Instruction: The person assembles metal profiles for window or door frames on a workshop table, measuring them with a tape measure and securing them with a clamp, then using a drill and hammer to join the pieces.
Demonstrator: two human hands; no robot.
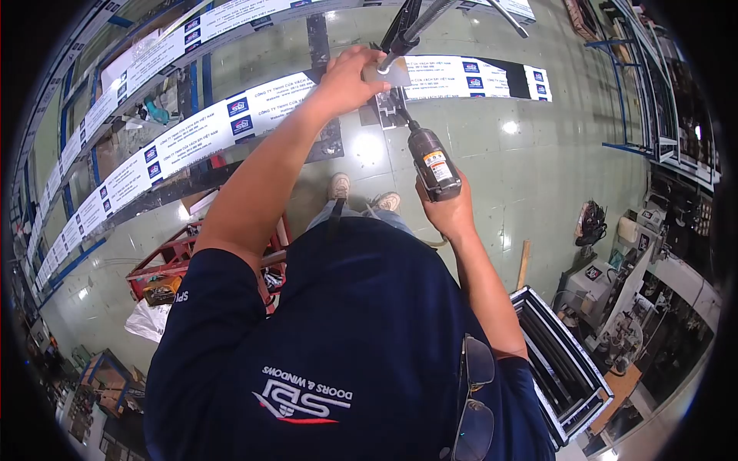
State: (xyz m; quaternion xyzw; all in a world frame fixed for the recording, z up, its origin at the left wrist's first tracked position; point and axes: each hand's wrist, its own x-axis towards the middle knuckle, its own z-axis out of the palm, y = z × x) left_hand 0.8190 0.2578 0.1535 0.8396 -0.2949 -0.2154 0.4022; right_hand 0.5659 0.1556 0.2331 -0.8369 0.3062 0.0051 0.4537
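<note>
My left hand [350,81] reaches forward, its thumb and fingers closed around the edge of a small grey metal plate [397,74]. The plate lies over the cut end of an aluminium profile [390,115]. A ribbed metal rod [419,29] comes down from above, its tip close to my fingers. My right hand [448,207] is wrapped around the grip of a dark power drill [434,160] with an orange and white label. The drill's thin front end points at the profile; whether its tip touches is too small to tell.
Long profiles in white printed film [184,146] stretch left, and a shorter wrapped one [477,79] lies right. A red metal frame [165,257] stands at my left. On the right are a rack of dark profiles [565,369], a blue frame [626,146] and machines [592,288].
</note>
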